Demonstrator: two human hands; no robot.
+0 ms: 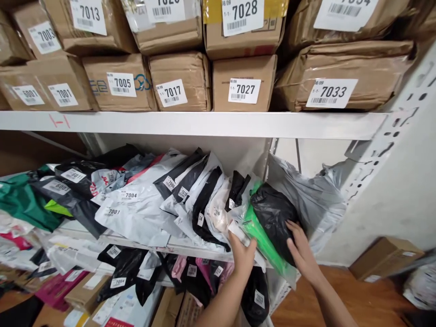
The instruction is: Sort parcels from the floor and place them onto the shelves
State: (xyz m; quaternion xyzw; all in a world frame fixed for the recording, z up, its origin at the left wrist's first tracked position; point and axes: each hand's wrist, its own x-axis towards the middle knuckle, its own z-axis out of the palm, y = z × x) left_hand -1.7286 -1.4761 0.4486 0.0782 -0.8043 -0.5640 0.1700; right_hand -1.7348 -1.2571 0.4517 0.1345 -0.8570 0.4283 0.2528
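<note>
On the middle shelf, a black plastic parcel (274, 211) leans beside a bright green parcel (260, 236) in clear wrap. My right hand (302, 250) lies against the black parcel's right side, its visible fingers stretched and apart. Left of the green parcel, my left hand (242, 252) touches the lower end of a white packet (238, 230). Its thumb and a finger are spread; the other fingers are hidden. A small black bag (237, 188) and a pale bag labelled 16 (220, 213) stand just beyond that hand.
Numbered cardboard boxes (243, 84) fill the shelf above, over a white beam (190, 123). More bagged parcels (136, 204) lean to the left. A grey bag (315, 195) hangs at the right by the perforated post (381, 150). A carton (384, 259) rests on the wooden floor.
</note>
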